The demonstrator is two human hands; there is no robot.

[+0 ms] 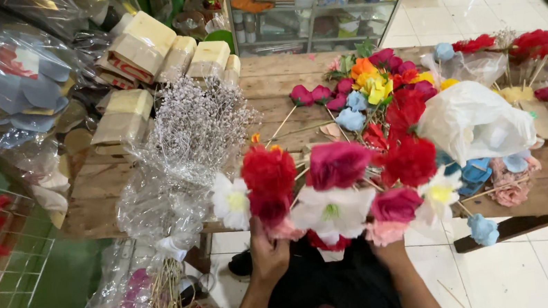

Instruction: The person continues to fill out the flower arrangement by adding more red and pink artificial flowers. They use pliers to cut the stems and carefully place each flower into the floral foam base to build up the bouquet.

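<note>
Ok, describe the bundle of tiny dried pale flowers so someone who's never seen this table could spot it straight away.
Start at the wooden table, then look to its left end, just left of the bouquet held in both hands. There lies the dried sprig bundle, wrapped in clear crinkly film. Unlike the bright red, pink and white blooms nearby, it is a greyish-lilac, frosty-looking spray.

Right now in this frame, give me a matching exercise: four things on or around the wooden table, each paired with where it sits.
Things:
1. bunch of artificial flowers
2. white plastic bag
3. dried grey-white sprigs in cellophane
4. glass cabinet

Places:
A. beyond the table's far edge
B. held up in the left hand, right hand beneath it
C. left part of the table
D. right part of the table, over loose flowers

Pairs: 1-B, 2-D, 3-C, 4-A
</note>
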